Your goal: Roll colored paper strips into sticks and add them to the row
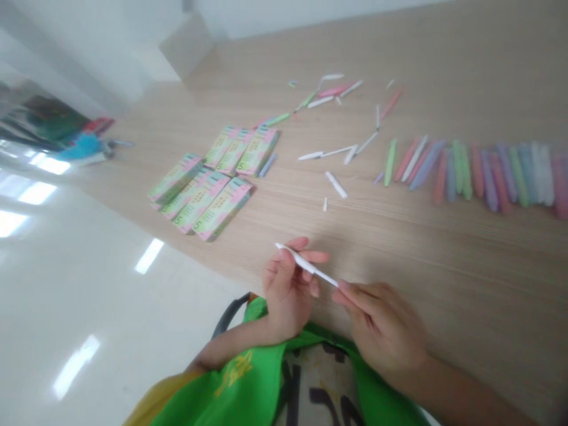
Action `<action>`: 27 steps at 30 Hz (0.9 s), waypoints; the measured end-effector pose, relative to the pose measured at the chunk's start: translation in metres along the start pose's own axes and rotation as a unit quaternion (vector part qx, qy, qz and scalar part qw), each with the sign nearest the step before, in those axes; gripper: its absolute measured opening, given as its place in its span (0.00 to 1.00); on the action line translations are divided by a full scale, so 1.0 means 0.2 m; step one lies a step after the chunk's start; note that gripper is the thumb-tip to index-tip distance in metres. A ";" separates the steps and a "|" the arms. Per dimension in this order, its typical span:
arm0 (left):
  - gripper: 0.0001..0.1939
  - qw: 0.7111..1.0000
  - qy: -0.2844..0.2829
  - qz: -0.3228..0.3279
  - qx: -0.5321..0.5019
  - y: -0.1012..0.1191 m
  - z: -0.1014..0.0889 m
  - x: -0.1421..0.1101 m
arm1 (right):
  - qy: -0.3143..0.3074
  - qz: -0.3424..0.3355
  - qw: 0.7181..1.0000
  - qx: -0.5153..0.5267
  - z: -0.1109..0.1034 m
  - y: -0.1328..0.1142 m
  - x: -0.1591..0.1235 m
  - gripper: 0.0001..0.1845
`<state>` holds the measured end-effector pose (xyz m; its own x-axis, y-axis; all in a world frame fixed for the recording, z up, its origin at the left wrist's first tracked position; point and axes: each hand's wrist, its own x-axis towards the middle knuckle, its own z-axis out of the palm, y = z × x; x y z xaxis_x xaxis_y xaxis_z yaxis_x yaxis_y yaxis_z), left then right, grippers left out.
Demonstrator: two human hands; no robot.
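Note:
My left hand [287, 290] is closed round the thicker end of a thin white pen part [306, 264], a barrel with a slim refill sticking out. My right hand [377, 322] pinches the refill's other end between thumb and fingertips. Both hands hover over the near edge of a light wooden table [444, 254]. A little beyond the hands lie short white pieces [336, 184]. Further back, white and coloured pen parts [337, 90] are scattered about. A row of several pastel pen barrels [465, 171] lies at the right.
Several small pastel boxes [213, 186] lie in two rows at the table's left. A pale box [186, 44] stands at the far corner. A green bag [266, 384] rests at my lap. Glossy white floor [66, 284] spreads to the left, with coloured items [84, 145] further off.

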<state>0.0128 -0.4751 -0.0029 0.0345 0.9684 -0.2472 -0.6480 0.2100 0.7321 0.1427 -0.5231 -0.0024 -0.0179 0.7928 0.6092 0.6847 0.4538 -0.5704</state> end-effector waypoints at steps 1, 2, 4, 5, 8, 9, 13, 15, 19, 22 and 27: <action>0.13 1.000 -0.015 0.015 -0.003 -0.01 0.01 -0.01 | -0.001 0.016 1.000 0.006 0.00 0.00 -0.01 0.09; 0.12 0.999 -0.029 0.033 -0.006 -0.02 0.01 -0.02 | 0.002 0.039 0.999 0.012 0.01 0.00 -0.02 0.09; 0.11 0.996 -0.043 0.071 -0.010 -0.04 0.03 -0.04 | 0.019 0.104 0.994 0.032 0.03 -0.01 -0.04 0.07; 0.12 0.995 -0.043 0.087 -0.009 -0.06 0.04 -0.04 | 0.032 0.144 0.988 0.053 0.04 -0.01 -0.05 0.05; 0.15 0.994 -0.032 0.104 0.015 -0.11 0.05 -0.03 | 0.018 0.307 0.935 0.174 0.07 0.00 -0.05 0.08; 0.16 0.994 -0.030 0.102 0.024 -0.13 0.05 -0.02 | -0.001 0.364 0.904 0.223 0.08 0.01 -0.05 0.12; 0.21 0.997 -0.021 0.052 0.048 -0.20 0.04 0.03 | -0.049 0.484 0.796 0.361 0.09 0.05 -0.04 0.16; 0.22 0.999 -0.026 0.006 0.040 -0.22 0.02 0.06 | -0.060 0.485 0.782 0.388 0.09 0.06 -0.05 0.13; 0.20 0.999 0.000 -0.039 -0.025 -0.21 0.02 0.10 | -0.049 0.489 0.794 0.359 0.09 0.03 -0.06 0.12; 0.17 0.995 0.071 -0.041 -0.055 -0.17 0.04 0.11 | -0.047 0.481 0.803 0.349 0.09 -0.03 -0.07 0.17; 0.13 0.974 0.105 -0.189 -0.068 -0.10 0.04 0.12 | -0.081 0.380 0.849 0.358 0.10 -0.10 -0.08 0.17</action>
<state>0.0326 -0.4545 -0.0180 0.1432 0.7740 -0.6167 -0.7147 0.5120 0.4766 0.1147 -0.5359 -0.0118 0.0905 0.9868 -0.1346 -0.0740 -0.1281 -0.9890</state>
